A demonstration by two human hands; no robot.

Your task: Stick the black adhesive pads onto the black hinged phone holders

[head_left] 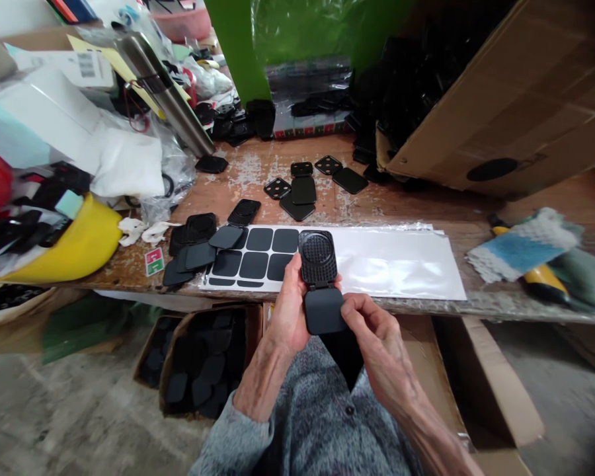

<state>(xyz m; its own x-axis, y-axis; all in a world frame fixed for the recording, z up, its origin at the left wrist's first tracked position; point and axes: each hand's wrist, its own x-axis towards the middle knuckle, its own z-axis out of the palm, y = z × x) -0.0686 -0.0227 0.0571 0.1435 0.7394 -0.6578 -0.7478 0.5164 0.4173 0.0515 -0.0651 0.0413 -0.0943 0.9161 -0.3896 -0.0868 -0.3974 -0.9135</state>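
An unfolded black plastic hinged case (318,256) lies in my left hand (291,311), whose fingers wrap round it from the left and below. Its upper half shows a ridged grid with a round ring; the lower half is a smooth, rounded square panel (324,311). My right hand (371,324) pinches the right edge of that panel between thumb and curled fingers. Just beyond the hands, a white sheet with black rounded-square stickers (252,265) lies at the table's front edge. Several black cases and flat panels (198,255) are heaped on its left end.
Loose black plates (303,190) lie mid-table. A large carton of black parts (515,112) leans at the back right. A steel flask (166,92) and a yellow bowl (86,231) stand left. A yellow-handled tool (545,284) lies right. Boxes of black pieces (211,357) sit below.
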